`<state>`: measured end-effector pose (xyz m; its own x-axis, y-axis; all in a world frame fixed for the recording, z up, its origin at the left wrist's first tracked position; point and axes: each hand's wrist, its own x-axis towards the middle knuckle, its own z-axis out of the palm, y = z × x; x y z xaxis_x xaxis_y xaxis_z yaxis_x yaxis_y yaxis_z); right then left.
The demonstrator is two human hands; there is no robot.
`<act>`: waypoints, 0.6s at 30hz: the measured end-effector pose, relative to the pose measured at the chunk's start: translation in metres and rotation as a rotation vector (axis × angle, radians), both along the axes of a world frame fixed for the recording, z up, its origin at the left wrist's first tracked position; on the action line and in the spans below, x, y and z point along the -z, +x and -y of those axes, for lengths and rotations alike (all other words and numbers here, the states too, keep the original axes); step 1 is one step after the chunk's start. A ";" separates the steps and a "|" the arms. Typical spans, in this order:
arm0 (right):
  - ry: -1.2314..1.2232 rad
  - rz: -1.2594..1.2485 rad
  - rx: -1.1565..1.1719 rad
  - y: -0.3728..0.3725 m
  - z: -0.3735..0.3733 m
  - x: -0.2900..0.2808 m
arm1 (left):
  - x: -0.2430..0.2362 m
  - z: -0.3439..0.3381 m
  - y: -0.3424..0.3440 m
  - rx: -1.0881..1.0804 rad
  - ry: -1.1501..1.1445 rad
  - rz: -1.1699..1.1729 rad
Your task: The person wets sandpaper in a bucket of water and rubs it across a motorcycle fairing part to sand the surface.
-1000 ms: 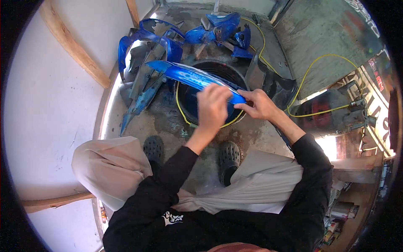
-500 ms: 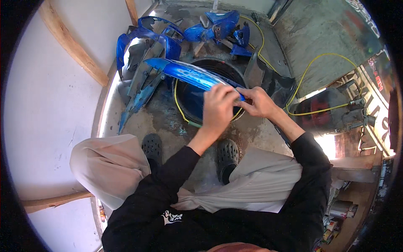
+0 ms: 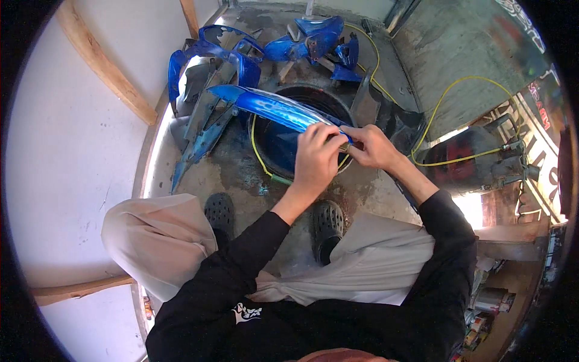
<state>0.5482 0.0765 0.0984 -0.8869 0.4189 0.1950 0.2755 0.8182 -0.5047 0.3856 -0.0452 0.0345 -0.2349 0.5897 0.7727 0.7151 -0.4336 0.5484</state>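
Observation:
A long, curved blue motorcycle body panel [image 3: 274, 111] is held at a slant over a round black tub [image 3: 347, 108]. My right hand [image 3: 374, 148] grips the panel's right end between thumb and fingers. On the panel's top near that same end, my left hand [image 3: 316, 152] presses down with its fingers curled. A small tan edge shows under the left fingertips; what it belongs to is too small to make out. The panel's far left end sticks out past the tub's rim, unsupported by either hand.
Several blue body panels [image 3: 247, 67] lie on the floor at the back left, more [image 3: 319, 39] at the back centre. A yellow hose [image 3: 438, 111] loops to a dark red-marked tank [image 3: 452, 158] on the right. My shoes [image 3: 327, 223] stand before the tub. A white wall [image 3: 66, 157] borders the left.
My left hand, blurred before, now shows sharply and has shifted very slightly to the right along the panel. The panel and my right hand stay almost in place.

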 end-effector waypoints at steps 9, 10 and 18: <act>-0.031 0.082 -0.013 -0.006 0.007 -0.008 | 0.021 -0.018 -0.094 -0.342 -0.021 0.025; -0.036 0.078 -0.016 -0.004 0.005 -0.005 | 0.015 -0.016 -0.070 -0.286 -0.006 0.010; -0.006 0.064 0.024 -0.001 0.005 -0.003 | 0.013 -0.013 -0.068 -0.260 -0.017 -0.055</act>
